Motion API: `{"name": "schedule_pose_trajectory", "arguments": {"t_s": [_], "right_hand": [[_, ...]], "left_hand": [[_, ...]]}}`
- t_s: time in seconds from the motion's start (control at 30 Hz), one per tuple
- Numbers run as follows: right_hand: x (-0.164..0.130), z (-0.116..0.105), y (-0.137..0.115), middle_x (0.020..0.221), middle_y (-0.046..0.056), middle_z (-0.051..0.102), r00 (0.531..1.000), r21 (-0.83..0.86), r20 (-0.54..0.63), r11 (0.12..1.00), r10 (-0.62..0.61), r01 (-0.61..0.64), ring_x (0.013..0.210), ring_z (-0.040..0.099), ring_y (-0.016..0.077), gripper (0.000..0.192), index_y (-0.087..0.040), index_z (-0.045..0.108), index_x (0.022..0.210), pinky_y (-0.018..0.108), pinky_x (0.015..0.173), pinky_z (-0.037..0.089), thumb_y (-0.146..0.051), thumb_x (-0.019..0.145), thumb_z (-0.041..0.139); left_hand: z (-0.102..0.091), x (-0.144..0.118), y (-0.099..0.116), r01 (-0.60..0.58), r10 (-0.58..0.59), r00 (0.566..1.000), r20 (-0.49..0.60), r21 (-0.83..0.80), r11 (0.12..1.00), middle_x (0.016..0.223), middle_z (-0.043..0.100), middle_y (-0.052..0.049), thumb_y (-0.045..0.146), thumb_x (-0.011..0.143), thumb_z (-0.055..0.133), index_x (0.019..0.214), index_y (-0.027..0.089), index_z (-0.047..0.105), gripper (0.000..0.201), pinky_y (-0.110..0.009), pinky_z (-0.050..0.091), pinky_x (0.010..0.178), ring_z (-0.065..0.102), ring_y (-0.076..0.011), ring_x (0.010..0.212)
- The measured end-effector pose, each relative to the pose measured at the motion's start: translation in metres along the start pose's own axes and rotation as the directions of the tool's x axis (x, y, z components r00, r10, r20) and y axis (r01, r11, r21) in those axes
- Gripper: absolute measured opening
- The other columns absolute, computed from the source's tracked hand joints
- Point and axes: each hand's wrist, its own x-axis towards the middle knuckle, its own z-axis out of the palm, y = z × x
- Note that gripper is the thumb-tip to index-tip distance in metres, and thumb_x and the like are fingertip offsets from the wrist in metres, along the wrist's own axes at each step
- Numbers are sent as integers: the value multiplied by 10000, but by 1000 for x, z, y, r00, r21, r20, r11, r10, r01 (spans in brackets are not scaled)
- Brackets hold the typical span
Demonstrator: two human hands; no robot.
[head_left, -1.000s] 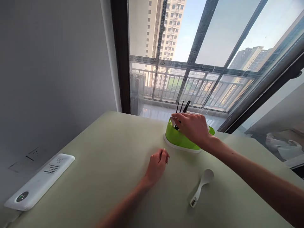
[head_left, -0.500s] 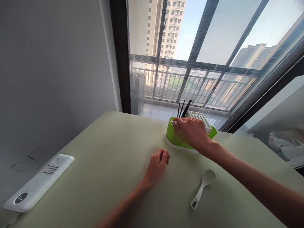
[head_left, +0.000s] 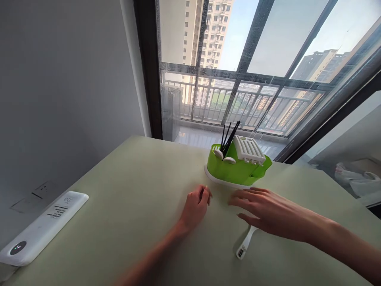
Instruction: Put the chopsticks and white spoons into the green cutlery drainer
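A green cutlery holder (head_left: pixel 238 171) with a white slatted insert stands on the pale green table (head_left: pixel 131 198) near the window. Black chopsticks (head_left: pixel 228 137) and two white spoon ends (head_left: pixel 229 160) stick out of it. My right hand (head_left: pixel 264 212) hovers flat, fingers spread, over a white spoon (head_left: pixel 244 245) lying on the table; the hand hides the spoon's bowl and only the handle with a barcode sticker shows. My left hand (head_left: pixel 195 208) rests on the table in a loose fist, holding nothing, just left of the holder.
A white device (head_left: pixel 41 228) with a round display lies at the table's left edge, by a wall socket (head_left: pixel 44 190). A large window with a balcony railing (head_left: pixel 238 103) stands behind the table. White bags (head_left: pixel 354 178) lie at the far right.
My right hand has left the green holder and come back toward me, down over the white spoon on the table. Two spoon ends now show in the holder. My left hand stayed put.
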Motion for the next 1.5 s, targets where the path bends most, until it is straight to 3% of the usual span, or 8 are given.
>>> {"name": "schedule_pose_trajectory", "arguments": {"t_s": [0.13,0.27,0.63,0.8,1.0,1.27,1.4,1.5], "right_hand": [[-29,17,29,1421,123,640,943,14,222,966,249,-259,1201,682,348,576,-300,565,1474,516,975,575,-276,908,671],[-42,29,33,1541,160,526,853,35,390,920,346,-389,1351,568,389,834,-272,434,1586,562,1077,507,-200,808,724],[-41,69,14,1080,80,637,930,66,213,945,300,-320,968,679,238,199,-243,642,1095,350,828,551,-153,937,558],[-37,70,5,990,53,632,949,34,197,966,244,-256,794,653,200,194,-233,577,950,308,662,482,-149,1020,416],[-29,34,-3,897,26,681,951,342,122,888,283,-308,711,642,179,201,-251,554,1061,314,672,495,-269,1082,355],[-14,-17,7,685,-24,573,925,790,67,546,375,-279,552,564,133,405,-221,568,951,287,601,534,-559,1077,383],[-4,-53,12,637,-19,568,824,723,-144,628,547,-290,549,535,149,465,-239,541,802,313,617,498,-625,1037,430],[10,-86,10,587,4,590,656,567,-333,700,677,-434,550,534,169,527,-246,526,693,318,582,440,-650,1017,428]], "left_hand": [[0,0,1,2,-2,1000,7,-2,1000,624,521,39,472,1023,411,715,220,526,415,-275,345,605,443,-131,574],[-1,0,0,3,-3,1000,5,1,1000,629,533,36,470,1021,415,723,218,540,410,-275,349,607,448,-132,578],[-1,1,-2,1,-1,1000,-1,12,1000,621,529,32,474,1013,420,724,221,538,402,-273,350,596,446,-134,571],[-1,0,1,-3,3,1000,-1,17,1000,621,528,33,465,1012,414,718,223,532,400,-269,352,596,446,-132,568],[-1,-1,3,9,-9,1000,5,21,1000,618,519,38,473,1010,406,721,223,533,403,-265,351,579,444,-126,544],[-1,-1,0,16,-16,1000,-6,36,999,620,523,36,472,1003,421,717,216,542,402,-270,336,580,426,-126,549],[-1,-1,-2,19,-19,1000,-5,37,999,620,535,32,484,1004,418,728,214,552,409,-271,337,581,439,-129,556],[-1,0,-2,21,-21,1000,3,34,999,623,541,27,481,1004,411,741,212,564,407,-272,350,586,457,-134,564]]}}
